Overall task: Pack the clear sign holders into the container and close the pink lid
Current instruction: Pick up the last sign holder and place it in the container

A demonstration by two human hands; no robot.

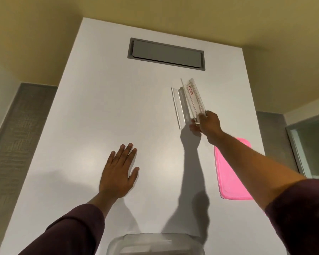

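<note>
Gripping the near end of a clear sign holder (pixel 194 100), the right hand (pixel 208 126) sits right of centre in the frame, arm stretched out from the lower right corner. Fingers are pinched on the holder's lower edge; the holder is tilted, far end raised toward the top of the frame, a small red-and-white label visible through it. Just left of it, more clear sign holders (pixel 180 107) lie on the white tabletop (pixel 99 107); how many are stacked there cannot be told, edges blur into each other. Whether the held one touches them is unclear.

Pink lid (pixel 230 173) lies flat on the tabletop at the right edge of the surface, partly covered by the right forearm passing over it. Lid is well apart from the container.

Clear container (pixel 155 244) sits at the bottom centre of the frame, cut off by the lower edge; open at the top, something pale visible inside but not identifiable.

Left hand (pixel 118 173) rests palm down on the tabletop, left of centre, fingers spread and flat, holding nothing. Dark maroon sleeves on both arms, right one pushed up the forearm.

Grey recessed panel (pixel 166 54) set into the tabletop near its far end, upper centre of the frame. Yellowish floor beyond the tabletop; grey textured surfaces at the left and right sides.
</note>
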